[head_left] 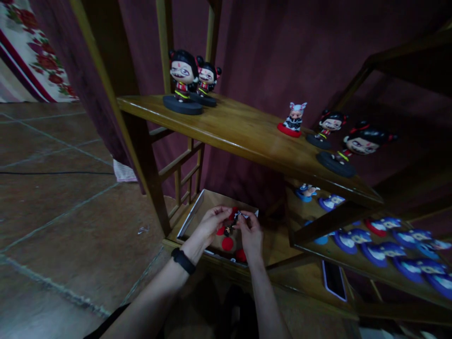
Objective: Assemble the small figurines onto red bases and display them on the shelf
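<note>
Above an open shallow cardboard box [190,217] on the lower shelf, both my hands meet at a small figurine [237,215] in black and white with a red round base. My left hand [213,222], with a black band on its wrist, pinches it at the red base. On the other side, the fingers of my right hand [251,230] close on the figurine's body, hiding part of it. Inside the box lie several red round bases, one red base [227,243] just under my hands. A small dark figure [228,230] shows between the hands, its outline unclear.
Large dark-haired figurines [183,77] and a white-haired figurine [295,117] stand on the wooden shelf [240,127] above. Blue-based figurines [353,240] crowd the right-hand shelf. A phone [334,280] lies low at right. Shelf posts flank the box.
</note>
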A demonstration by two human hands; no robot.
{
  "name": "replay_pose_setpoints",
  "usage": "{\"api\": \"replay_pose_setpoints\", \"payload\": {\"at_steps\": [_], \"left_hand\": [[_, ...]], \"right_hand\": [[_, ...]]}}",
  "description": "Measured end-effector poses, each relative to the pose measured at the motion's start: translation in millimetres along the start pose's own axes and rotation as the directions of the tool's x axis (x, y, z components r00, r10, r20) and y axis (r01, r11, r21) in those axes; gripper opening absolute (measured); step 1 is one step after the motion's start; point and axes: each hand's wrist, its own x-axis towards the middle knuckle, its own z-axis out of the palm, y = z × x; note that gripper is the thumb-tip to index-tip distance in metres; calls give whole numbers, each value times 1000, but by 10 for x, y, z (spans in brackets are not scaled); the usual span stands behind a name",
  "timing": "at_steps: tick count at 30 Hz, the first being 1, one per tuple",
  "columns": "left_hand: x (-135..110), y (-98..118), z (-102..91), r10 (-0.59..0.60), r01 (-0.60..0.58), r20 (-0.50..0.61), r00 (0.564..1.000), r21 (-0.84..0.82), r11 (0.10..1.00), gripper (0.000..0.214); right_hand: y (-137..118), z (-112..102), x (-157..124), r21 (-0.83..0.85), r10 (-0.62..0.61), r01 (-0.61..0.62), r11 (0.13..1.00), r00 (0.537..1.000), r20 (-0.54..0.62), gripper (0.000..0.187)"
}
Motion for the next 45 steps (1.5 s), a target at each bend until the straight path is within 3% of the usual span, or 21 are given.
{"api": "replay_pose_setpoints", "payload": {"at_steps": [6, 11, 19, 25, 33, 45], "left_hand": [[-14, -31, 44, 36, -33, -59, 998, 49, 998, 27], [-57, -38, 77, 51, -47, -34, 998, 117, 992, 29], [-65, -98, 100, 136, -129, -15, 991, 223, 966, 28], [-41, -163, 68, 185, -164, -46, 982, 292, 942, 28], [-34, -163, 32, 286, -250, -5, 958, 473, 845, 23], [-87, -183, 23, 360, -275, -18, 933, 608, 745, 22]], "right_hand": [[37, 12, 19, 36, 32, -32, 999, 999, -13, 31], [41, -5, 34, 28, 21, -20, 999, 999, -39, 33], [-21, -43, -17, -202, -152, 148, 968, 988, -4, 32], [-82, -36, -57, -466, -364, 334, 819, 931, 28, 28], [19, -45, -7, -334, -267, 260, 906, 963, 24, 29], [-65, -45, -57, -418, -368, 373, 828, 925, 96, 28]]}}
